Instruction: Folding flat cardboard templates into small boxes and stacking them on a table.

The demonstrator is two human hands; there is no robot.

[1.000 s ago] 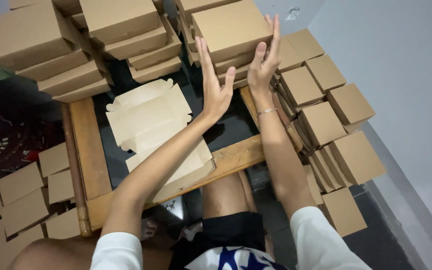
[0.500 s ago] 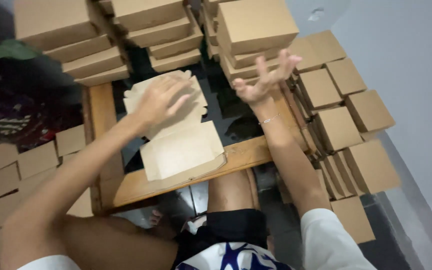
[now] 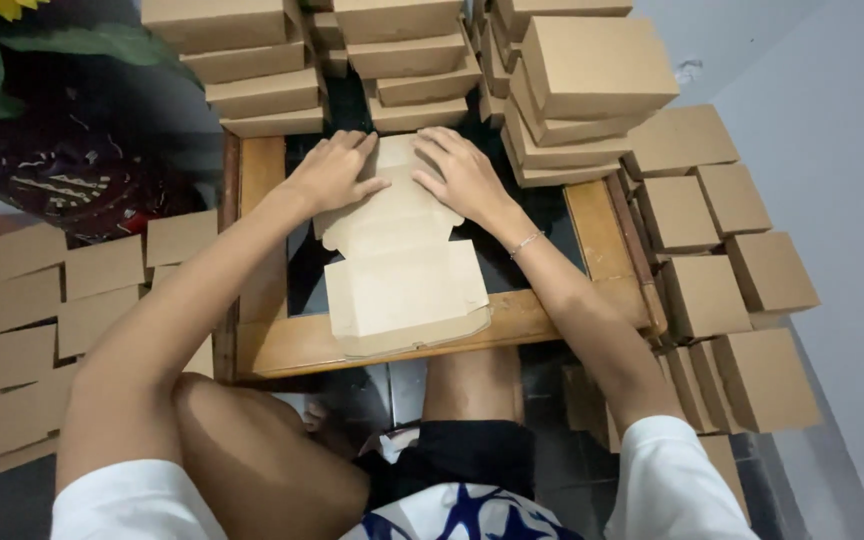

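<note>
Hands now flat on cardboard: left hand [image 3: 337,170] spread, palm down, on the far-left flaps of the flat box blank [image 3: 404,262]; right hand [image 3: 462,172] likewise open, pressing the far-right flaps. Nothing gripped by either. Blank lying unfolded atop a small stack of the same, on the dark glass middle of the wooden-framed bench [image 3: 262,350], near edge overhanging the front rail slightly.

To fold well from this position, probably best: keep both palms level across the crease lines, thumbs tucked under the side flaps, lift both sides together so the walls rise square; hold the base panel down against the stack to stop it sliding toward the knees; avoid dragging a second blank up with the first.

Around the bench: finished brown boxes [image 3: 592,70] stacked high at the far edge, more closed boxes [image 3: 727,270] in rows on the right, flat pieces [image 3: 52,300] on the floor to the left.

Compared with half a second back: left hand shifted slightly on the blank; right hand, then raised with fingers splayed by the stacked boxes, down on the blank as well.
</note>
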